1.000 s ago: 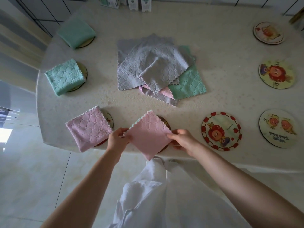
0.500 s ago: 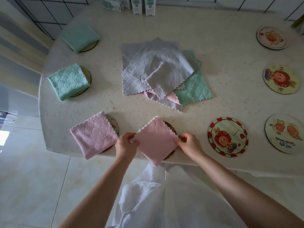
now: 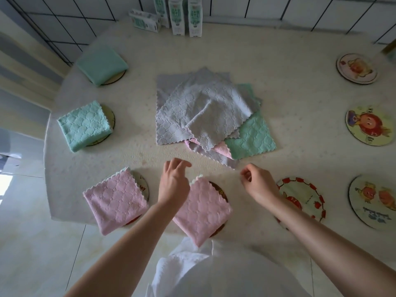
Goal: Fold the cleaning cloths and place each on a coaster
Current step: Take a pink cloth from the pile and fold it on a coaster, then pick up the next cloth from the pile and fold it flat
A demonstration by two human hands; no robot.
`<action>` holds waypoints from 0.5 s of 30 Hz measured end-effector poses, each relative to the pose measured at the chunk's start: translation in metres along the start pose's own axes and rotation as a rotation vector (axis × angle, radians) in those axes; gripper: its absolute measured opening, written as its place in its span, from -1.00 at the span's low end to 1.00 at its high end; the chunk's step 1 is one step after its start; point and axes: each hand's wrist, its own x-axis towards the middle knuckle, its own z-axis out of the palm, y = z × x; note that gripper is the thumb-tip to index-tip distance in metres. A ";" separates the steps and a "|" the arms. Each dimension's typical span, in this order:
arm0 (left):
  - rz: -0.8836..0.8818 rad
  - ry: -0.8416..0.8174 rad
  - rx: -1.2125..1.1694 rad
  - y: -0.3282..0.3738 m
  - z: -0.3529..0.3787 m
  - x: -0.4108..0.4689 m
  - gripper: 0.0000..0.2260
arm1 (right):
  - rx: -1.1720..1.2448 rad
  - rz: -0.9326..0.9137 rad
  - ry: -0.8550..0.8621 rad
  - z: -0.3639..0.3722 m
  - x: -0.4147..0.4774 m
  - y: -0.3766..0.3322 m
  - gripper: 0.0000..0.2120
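Note:
A folded pink cloth (image 3: 203, 211) lies on a coaster (image 3: 220, 192) at the table's near edge, one corner hanging over it. My left hand (image 3: 173, 183) hovers just left of it, fingers loosely curled and holding nothing. My right hand (image 3: 258, 183) is lifted to the right of it, also loosely curled around nothing. A second folded pink cloth (image 3: 115, 200) sits on a coaster to the left. Two folded green cloths (image 3: 83, 125) (image 3: 101, 63) rest on coasters at the far left. A pile of unfolded grey, green and pink cloths (image 3: 203, 112) lies mid-table.
Bare picture coasters line the right side: a red-rimmed one (image 3: 304, 200) under my right wrist, then three more (image 3: 372, 200) (image 3: 368, 127) (image 3: 355, 68). Milk cartons (image 3: 185, 16) stand at the back against the tiled wall. The table edge (image 3: 51, 211) drops to the floor at left.
Both hands have let go of the folded pink cloth, which now lies on its coaster. They have moved up and forward toward the pile, the right hand also drifting right.

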 end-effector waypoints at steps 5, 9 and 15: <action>0.165 -0.051 0.062 0.042 0.016 0.058 -0.61 | -0.138 -0.139 0.049 -0.040 0.071 0.007 -0.90; 0.234 -0.093 0.104 0.073 0.037 0.098 -0.69 | -0.292 -0.284 0.077 -0.068 0.129 0.015 -0.72; 0.148 -0.183 0.260 0.092 0.064 0.129 -0.46 | -0.495 -0.486 0.015 -0.081 0.189 0.019 -0.32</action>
